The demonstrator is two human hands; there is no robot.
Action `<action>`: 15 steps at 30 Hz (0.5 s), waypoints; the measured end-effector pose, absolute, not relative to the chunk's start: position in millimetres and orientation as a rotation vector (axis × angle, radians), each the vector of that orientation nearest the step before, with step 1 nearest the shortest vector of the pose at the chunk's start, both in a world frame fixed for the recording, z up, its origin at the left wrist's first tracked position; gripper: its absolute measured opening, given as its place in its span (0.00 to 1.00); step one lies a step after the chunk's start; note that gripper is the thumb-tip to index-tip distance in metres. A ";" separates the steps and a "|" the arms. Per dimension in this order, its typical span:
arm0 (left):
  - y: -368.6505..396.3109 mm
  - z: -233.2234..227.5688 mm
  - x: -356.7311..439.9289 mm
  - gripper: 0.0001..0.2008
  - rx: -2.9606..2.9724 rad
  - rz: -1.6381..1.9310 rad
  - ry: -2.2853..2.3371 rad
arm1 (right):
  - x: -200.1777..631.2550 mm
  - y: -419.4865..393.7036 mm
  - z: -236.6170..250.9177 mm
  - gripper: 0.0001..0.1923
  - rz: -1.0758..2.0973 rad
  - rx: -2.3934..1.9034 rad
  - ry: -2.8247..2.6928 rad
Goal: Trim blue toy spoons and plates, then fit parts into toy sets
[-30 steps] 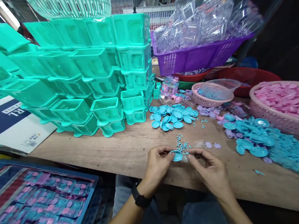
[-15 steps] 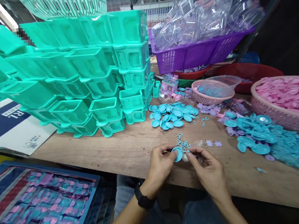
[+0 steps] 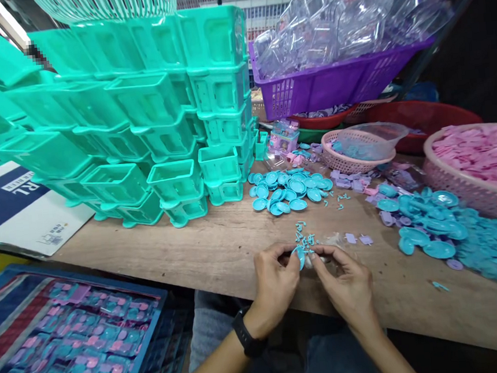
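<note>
My left hand (image 3: 277, 274) is closed on a small turquoise oval dish (image 3: 300, 255), its thumb pressed on the piece. The dish is tilted, edge partly toward me. Close beside it, my right hand (image 3: 343, 277) is pinched at a tiny turquoise hook-shaped piece (image 3: 310, 252), which is partly hidden by the fingertips. Just beyond the fingers lies a loose cluster of small turquoise hooks (image 3: 302, 234). Something clear or whitish shows under my right fingers, too hidden to name. Farther back is a pile of turquoise oval dishes (image 3: 292, 187).
Stacked green plastic boxes (image 3: 156, 130) line the left. A purple basket (image 3: 318, 90) of clear plastic shells stands at the back, a pink basket (image 3: 443, 175) of pink parts at right. More turquoise dishes (image 3: 434, 216) lie nearer. A blue crate (image 3: 155, 311) sits lower left.
My left hand has turned the turquoise dish from facing me to a more edge-on tilt and moved slightly right. My right hand stays nearly in place beside it.
</note>
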State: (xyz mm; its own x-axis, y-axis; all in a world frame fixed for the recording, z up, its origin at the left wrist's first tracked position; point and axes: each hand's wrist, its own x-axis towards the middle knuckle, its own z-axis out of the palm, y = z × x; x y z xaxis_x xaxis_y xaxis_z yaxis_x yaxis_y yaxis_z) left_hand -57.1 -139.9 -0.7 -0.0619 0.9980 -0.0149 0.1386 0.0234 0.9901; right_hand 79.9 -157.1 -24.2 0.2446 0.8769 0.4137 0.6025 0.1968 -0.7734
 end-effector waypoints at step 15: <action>-117.9 -16.9 -48.0 0.11 1.601 1.038 1.329 | 141.9 -127.1 -26.8 0.14 0.375 -1.642 -1.366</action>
